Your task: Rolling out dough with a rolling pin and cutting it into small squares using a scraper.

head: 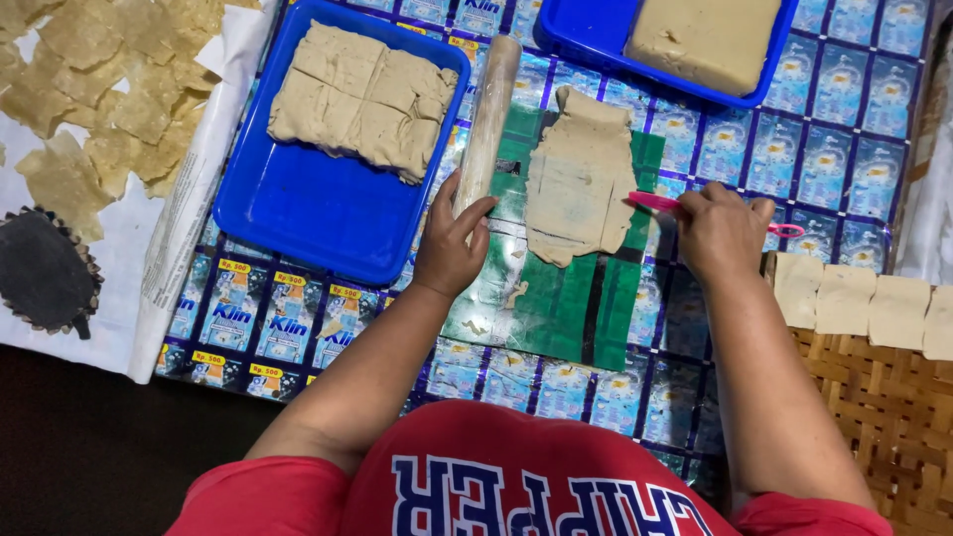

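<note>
A red shirt (516,486) filled the bottom of my feed, nearest the lens, both bare forearms reaching away from it over a mat of printed sachets (288,328). My landmark was the green plastic sheet (576,298). On its upper half lay the rolled dough sheet (578,179), an uneven slab with its long axis running away from the person, one narrow end pointing toward the far blue tray (576,35). I judged it soft, light and easily torn, best lifted from underneath at an edge. At the sheet's right edge the right hand (723,230) was closed around a pink cutter (655,202), its tip touching the dough's right side. At the left edge the left hand (452,243) rested with fingers loosely spread against a wooden rolling pin (488,119), gripping nothing. Left of the sheet a second blue tray (318,218) held scored dough (362,99); to its right a woven tray (874,397) carried cut squares (864,303).
</note>
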